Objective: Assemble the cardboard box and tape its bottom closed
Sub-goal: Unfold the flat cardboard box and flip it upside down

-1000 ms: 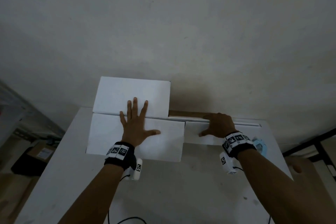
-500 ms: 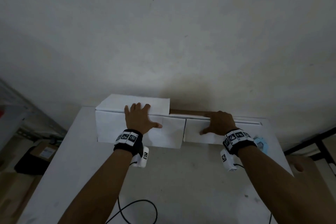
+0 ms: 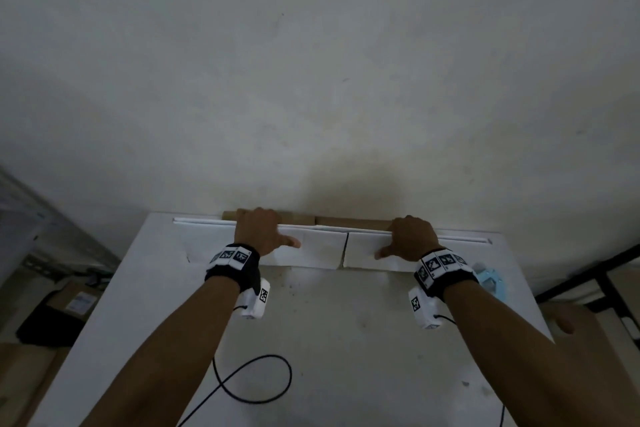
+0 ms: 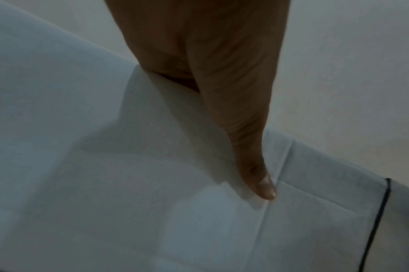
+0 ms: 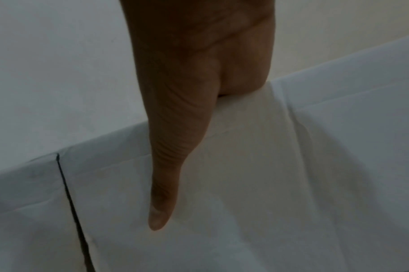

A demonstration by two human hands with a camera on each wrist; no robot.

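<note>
A flat white cardboard box (image 3: 322, 248) stands on edge at the far end of the white table (image 3: 346, 340), against the wall. Its two near flaps meet at a dark slit (image 3: 345, 250). My left hand (image 3: 261, 230) grips the box's top edge left of the slit, fingers curled over it and thumb lying on the near face (image 4: 264, 187). My right hand (image 3: 410, 239) grips the top edge right of the slit the same way, thumb pressed flat on the near panel (image 5: 159, 219). Brown inner cardboard (image 3: 349, 220) shows behind the top edge. The fingers behind the box are hidden.
A light blue tape dispenser (image 3: 490, 279) lies by my right wrist near the table's right edge. A black cable (image 3: 256, 381) loops on the near table. Brown boxes (image 3: 74, 302) sit on the floor at left, a dark frame (image 3: 588, 274) at right.
The box has tipped up from lying tilted toward me to standing on edge against the wall. My left hand went from flat on the panel to hooked over the top edge.
</note>
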